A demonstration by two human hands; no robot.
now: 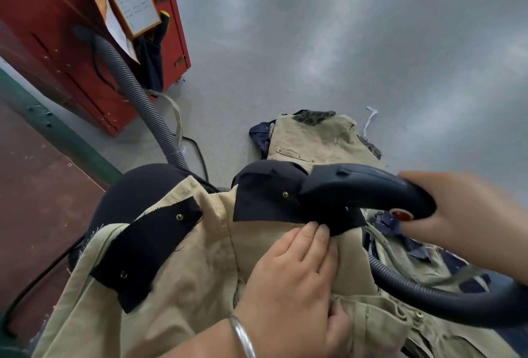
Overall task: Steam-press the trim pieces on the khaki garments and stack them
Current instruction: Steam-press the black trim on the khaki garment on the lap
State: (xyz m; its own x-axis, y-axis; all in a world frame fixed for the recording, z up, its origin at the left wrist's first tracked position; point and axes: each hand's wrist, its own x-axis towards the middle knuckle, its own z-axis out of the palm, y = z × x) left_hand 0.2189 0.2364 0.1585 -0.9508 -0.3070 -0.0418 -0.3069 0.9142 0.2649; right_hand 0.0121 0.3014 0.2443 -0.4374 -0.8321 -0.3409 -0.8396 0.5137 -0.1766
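The khaki garment [185,277] is lying draped over the person's lap, soft and limp twill that is sagging off both knees, so it looks light and easy to shift but likely to slide or bunch unless pinned flat. The left hand [288,280] is pressing on it with straight fingers, its fingertips [315,230] touching the lower edge of the right trim [265,200], a thin black patch with a frayed edge and a brass snap. A second trim [148,249] is sitting apart on the left knee. The right hand [457,214] is gripping the steamer [363,191] by its smooth, curved dark handle (a ribbed hose [423,289] trails from it). More khaki pieces are lying on the floor [343,43] beyond the knees, as a pile [320,140]. The cloth is probably best held by its hems, well clear of the steamer head.
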